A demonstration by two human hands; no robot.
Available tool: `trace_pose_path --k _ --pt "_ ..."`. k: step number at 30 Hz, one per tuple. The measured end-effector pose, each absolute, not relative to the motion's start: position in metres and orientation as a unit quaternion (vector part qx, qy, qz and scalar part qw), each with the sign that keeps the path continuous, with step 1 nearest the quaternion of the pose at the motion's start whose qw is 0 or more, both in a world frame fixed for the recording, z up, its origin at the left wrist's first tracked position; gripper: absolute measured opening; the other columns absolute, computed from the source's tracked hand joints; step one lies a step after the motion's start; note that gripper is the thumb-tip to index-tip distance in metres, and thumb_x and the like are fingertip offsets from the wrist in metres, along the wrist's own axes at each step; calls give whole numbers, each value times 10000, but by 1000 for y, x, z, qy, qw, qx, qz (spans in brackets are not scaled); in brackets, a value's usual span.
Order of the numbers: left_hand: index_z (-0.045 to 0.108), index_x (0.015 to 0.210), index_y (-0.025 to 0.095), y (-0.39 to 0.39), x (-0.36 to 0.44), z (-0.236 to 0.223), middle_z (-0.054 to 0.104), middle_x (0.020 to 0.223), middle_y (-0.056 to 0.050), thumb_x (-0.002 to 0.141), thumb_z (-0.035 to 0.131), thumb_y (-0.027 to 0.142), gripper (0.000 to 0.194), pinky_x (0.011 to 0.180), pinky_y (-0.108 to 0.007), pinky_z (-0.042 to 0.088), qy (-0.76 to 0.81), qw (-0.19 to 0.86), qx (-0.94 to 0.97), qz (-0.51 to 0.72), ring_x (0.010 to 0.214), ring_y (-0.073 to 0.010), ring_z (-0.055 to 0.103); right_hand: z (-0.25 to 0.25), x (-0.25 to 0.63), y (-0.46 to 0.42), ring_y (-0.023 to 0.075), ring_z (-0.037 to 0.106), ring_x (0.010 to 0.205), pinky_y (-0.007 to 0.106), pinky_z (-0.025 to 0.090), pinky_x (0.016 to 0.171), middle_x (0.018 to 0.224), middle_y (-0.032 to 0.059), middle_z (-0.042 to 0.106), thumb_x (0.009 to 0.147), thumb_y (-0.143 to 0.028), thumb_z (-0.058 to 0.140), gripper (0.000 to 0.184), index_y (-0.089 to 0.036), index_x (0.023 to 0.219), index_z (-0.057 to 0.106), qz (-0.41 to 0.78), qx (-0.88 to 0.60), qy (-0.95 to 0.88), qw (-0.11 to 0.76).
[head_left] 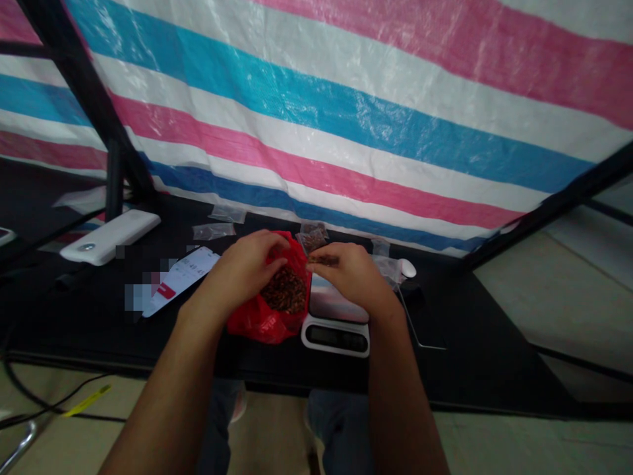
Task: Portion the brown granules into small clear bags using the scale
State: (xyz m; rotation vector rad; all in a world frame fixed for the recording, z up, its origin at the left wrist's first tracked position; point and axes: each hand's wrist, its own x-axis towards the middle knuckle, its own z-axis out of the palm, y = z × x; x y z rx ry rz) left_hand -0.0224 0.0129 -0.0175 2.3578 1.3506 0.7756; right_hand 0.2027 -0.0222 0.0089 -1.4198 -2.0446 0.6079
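Note:
A red plastic bag (267, 328) stands with its mouth wide, filled with small brown dried pieces (284, 290). My left hand (252, 267) is over the bag's left side, thumb and fingers curved apart with a gap between them. To the right, my right hand (346, 270) is closed on some brown pieces (324, 260) at its fingertips, above a small white digital scale (336, 336). The hand covers part of the scale's shiny plate (333, 300). Just behind the hands lies a clear plastic bag with brown pieces (312, 235).
Left of the bag lies a phone (182, 280) with a lit screen, and beyond it a white device (111, 237). Flat clear bags (213, 231) lie along the striped sheet (316, 158). At right are a white round object (407, 268) and a dark flat panel (422, 320).

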Motion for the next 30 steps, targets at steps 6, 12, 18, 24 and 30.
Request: trace_pose_path --k 6,12,18,24,30 --pt "793 1147 196 12 -10 -44 791 1226 -147 790 773 171 358 971 -397 560 484 238 836 100 1103 -323 745 16 236 -29 241 778 901 321 571 809 986 74 846 899 -204 747 122 -178 960 850 227 -579 -718 313" --pt "833 1080 257 19 -10 -51 827 1145 -106 802 705 118 336 958 -348 556 482 243 835 110 1066 -280 768 16 243 -31 217 760 840 303 542 760 931 70 841 878 -171 746 97 -161 918 833 226 -608 -712 268" --pt "834 1096 238 21 -10 -51 831 1157 -112 829 650 116 346 966 -374 549 476 251 836 103 1079 -293 771 18 244 -34 203 748 805 289 513 731 904 60 838 867 -138 749 88 -171 890 827 215 -625 -711 240" --pt "839 999 232 20 -15 -48 844 1061 -101 863 605 141 286 915 -362 555 479 247 835 114 997 -284 781 17 245 -32 191 740 780 283 489 698 868 51 834 852 -114 746 102 -173 864 828 206 -627 -719 217" --pt "835 997 221 24 -18 -48 843 1078 -94 852 585 147 299 951 -351 556 469 252 836 134 1020 -271 777 17 245 -32 192 746 794 289 477 699 868 54 833 839 -88 739 128 -172 859 834 197 -633 -723 195"
